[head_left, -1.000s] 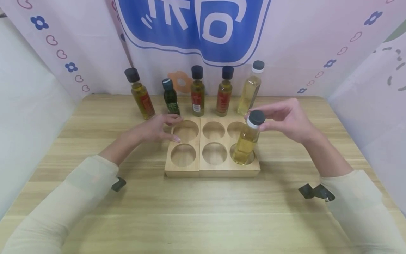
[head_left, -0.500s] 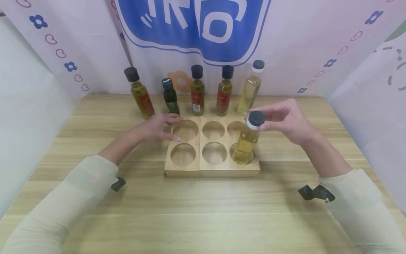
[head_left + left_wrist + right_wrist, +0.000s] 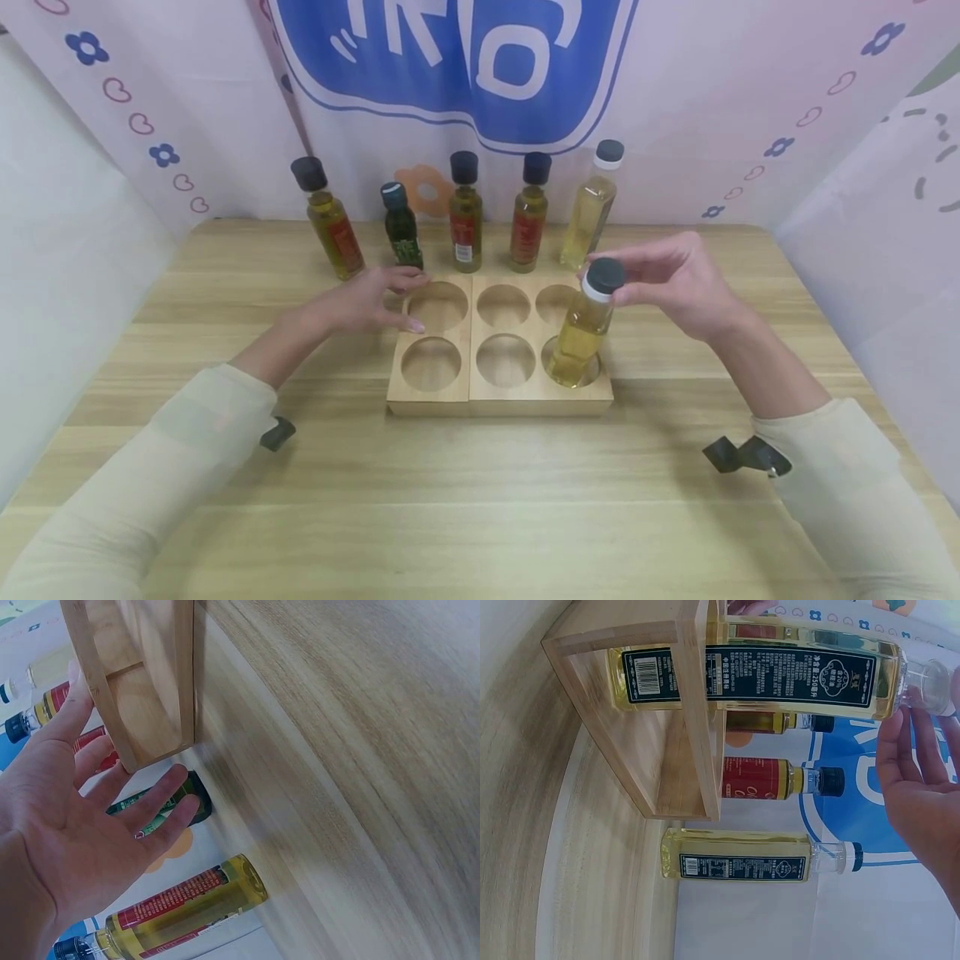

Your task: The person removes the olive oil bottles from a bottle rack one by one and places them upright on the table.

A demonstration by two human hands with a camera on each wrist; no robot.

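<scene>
My right hand pinches the neck of a pale-yellow oil bottle just under its black-and-white cap. The bottle's base is inside the front right hole of a wooden rack with two rows of round holes. In the right wrist view, a dark label with white print covers the side of this oil bottle, and its lower end shows within the open-sided rack. My left hand rests at the rack's back left corner, its thumb on the top. The left wrist view shows its fingers spread and mostly straight.
Behind the rack stand red-labelled oil bottles, a small dark green bottle and another pale-yellow bottle. The far-left bottle is close to my left hand. A printed curtain hangs along the table's back edge.
</scene>
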